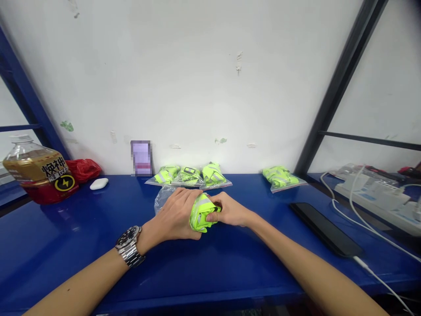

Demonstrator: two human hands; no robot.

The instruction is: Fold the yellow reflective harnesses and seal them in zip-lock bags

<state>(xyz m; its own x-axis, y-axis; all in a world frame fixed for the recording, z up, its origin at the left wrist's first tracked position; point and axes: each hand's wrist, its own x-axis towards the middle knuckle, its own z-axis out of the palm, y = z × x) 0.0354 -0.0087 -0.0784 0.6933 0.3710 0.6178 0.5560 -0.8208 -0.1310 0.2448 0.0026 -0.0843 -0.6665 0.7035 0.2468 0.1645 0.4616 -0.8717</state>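
A folded neon-yellow bundle with silver reflective strips [201, 214] is between my two hands above the blue table [184, 272]. My left hand [179, 213], with a metal watch at its wrist, wraps round the bundle's left side. On the right side, my right hand [226, 210] pinches the bundle between thumb and fingers. Clear plastic [162, 197] shows behind my left hand. Beyond the hands lie three clear bags of yellow material [213, 174] side by side, and another such bag [279, 176] is farther right.
A large drink bottle [39, 171], a red plastic bag [83, 169] and a white case [99, 184] are at the left. An upright screen [142, 158] leans on the wall. At the right are a black phone [325, 228] on a cable and a white power strip [378, 202].
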